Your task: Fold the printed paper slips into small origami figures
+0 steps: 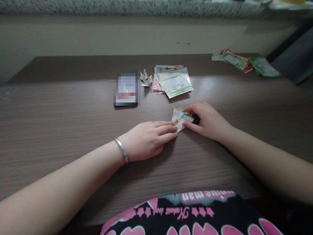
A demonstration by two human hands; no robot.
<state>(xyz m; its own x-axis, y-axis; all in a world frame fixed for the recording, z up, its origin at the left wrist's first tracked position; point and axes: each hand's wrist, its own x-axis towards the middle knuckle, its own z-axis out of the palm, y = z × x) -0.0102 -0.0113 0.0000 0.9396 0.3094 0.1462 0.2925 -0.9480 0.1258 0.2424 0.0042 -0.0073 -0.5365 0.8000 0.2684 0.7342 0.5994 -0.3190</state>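
Note:
A small folded piece of printed paper (pixel 180 118) lies on the brown wooden table (pixel 80 130) in front of me. My left hand (pixel 153 138) rests flat, its outstretched fingertips pressing the paper's lower left side. On the paper's right side, my right hand (pixel 207 119) has its thumb and index finger closed on a folded flap. Fingers cover parts of the paper, so its full shape is hidden. Just beyond it is a stack of printed sheets (pixel 174 81), with a folded paper figure (pixel 146 79) standing left of the stack.
A phone-like device (pixel 126 89) with a blurred-out screen lies left of the paper figure. More printed leaflets (pixel 237 60) are spread at the far right edge. A wall (pixel 110 36) and a speckled stone ledge (pixel 122 8) run behind the table.

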